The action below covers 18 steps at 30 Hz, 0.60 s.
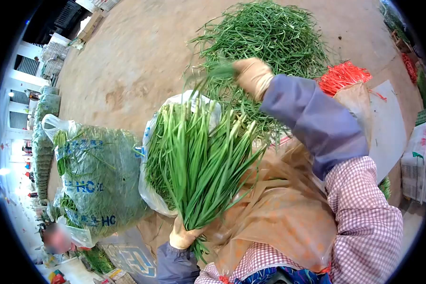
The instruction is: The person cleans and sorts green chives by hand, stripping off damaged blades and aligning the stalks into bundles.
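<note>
The bunch of garlic chives (194, 173) rises from the left hand (185, 234), its fingers closed around the narrow leafy end, probably so the pale stalks fan free for cleaning. The right hand's (254, 78) fingers close on blurred strands (222, 72), beside the loose pile (270, 38).

Muted purple oversleeves (317, 120) cover a reddish-and-white checked garment (364, 203), worn with a sheer brown apron (288, 208).
</note>
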Motion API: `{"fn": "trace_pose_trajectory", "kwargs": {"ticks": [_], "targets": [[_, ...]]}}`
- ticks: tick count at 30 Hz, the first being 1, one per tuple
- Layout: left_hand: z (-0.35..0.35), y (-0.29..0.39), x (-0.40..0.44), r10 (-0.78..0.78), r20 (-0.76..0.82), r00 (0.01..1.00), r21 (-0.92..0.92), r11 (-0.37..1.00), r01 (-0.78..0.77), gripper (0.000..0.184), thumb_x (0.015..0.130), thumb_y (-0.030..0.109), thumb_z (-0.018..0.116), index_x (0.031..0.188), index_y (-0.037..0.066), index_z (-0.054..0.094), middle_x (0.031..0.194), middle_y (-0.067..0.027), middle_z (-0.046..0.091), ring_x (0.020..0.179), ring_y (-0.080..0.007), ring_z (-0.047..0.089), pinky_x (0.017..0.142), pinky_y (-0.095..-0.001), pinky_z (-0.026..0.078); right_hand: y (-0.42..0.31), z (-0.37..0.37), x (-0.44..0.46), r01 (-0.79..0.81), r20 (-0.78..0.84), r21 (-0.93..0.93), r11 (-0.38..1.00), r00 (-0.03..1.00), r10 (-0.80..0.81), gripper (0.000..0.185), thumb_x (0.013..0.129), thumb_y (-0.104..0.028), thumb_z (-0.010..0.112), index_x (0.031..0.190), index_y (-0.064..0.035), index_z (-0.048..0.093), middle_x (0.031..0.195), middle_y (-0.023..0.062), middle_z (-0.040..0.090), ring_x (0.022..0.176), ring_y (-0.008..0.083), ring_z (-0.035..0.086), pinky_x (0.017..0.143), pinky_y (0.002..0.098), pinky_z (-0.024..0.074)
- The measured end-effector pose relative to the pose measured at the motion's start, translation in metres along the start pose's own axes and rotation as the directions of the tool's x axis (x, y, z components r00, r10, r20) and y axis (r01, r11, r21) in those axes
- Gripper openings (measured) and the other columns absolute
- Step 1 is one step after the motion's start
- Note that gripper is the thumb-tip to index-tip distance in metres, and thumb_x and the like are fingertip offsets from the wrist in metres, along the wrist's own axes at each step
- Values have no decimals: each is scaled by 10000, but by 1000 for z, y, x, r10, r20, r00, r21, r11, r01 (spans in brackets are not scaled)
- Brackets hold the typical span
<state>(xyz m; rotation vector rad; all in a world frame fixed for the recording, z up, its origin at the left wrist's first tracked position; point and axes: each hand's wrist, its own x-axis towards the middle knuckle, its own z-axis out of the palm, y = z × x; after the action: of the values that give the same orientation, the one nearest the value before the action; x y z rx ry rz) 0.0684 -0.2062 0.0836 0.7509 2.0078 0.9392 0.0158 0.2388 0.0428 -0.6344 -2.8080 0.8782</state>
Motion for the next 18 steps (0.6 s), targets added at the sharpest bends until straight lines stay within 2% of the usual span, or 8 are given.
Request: {"fn": "trace_pose_trajectory", "kwargs": {"ticks": [2,4,5,7,11,13,15,18], "targets": [[-1,-11,4,24,17,1000,-25,999,-24,492,753,118,732,1223,55,599,1257,-147,587,1154,-341,550,975,-398,436,32,-15,6,-210,-101,648,732,929,356,196,857,-154,691,1020,-46,693,733,10,630,602,110,545,547,290,470],[-5,14,6,-70,38,997,-127,989,75,490,758,128,727,1230,82,605,1278,-143,575,1179,-346,531,990,-425,428,45,-31,-3,-224,91,824,521,959,269,186,835,-183,720,948,-46,663,762,34,644,617,125,567,559,292,488],[-7,2,4,120,66,991,180,975,-130,496,753,135,731,1232,98,608,1282,-138,573,1185,-351,525,995,-435,425,45,-28,-12,-211,171,905,370,976,137,201,833,-191,722,943,-40,646,801,58,669,634,139,588,558,305,499],[-12,-38,2,422,295,857,659,559,-502,509,743,147,740,1237,130,613,1290,-128,567,1197,-359,514,1005,-457,419,10,-18,-29,-374,413,785,493,910,33,336,780,-208,771,1037,-46,626,863,80,673,693,174,635,604,322,525],[-14,-42,3,211,188,959,368,891,-268,561,695,150,779,1232,140,617,1297,-123,557,1206,-352,502,1016,-452,408,-5,49,-32,-484,646,721,495,728,-229,493,786,-235,777,1225,-80,614,937,59,663,830,152,611,714,311,506],[-15,-58,-4,101,156,983,265,954,-140,568,680,134,792,1221,120,619,1295,-126,557,1198,-339,507,1013,-428,408,0,61,-27,-295,471,831,471,825,-314,413,773,-192,784,1146,-70,656,853,34,657,755,129,605,660,289,503],[-16,-69,-9,-29,132,991,135,991,11,567,668,119,803,1205,100,622,1284,-125,563,1182,-327,518,1005,-407,410,5,35,-27,-370,485,791,486,864,-132,352,844,-171,719,1167,-90,603,746,3,612,639,76,568,555,247,488],[-17,-55,-8,-169,142,975,-33,984,175,556,652,98,809,1179,78,631,1245,-113,588,1146,-324,541,992,-394,417,28,2,-20,-439,424,889,130,896,132,246,852,-195,714,1034,-98,579,631,-23,545,455,54,468,366,186,372]]}}
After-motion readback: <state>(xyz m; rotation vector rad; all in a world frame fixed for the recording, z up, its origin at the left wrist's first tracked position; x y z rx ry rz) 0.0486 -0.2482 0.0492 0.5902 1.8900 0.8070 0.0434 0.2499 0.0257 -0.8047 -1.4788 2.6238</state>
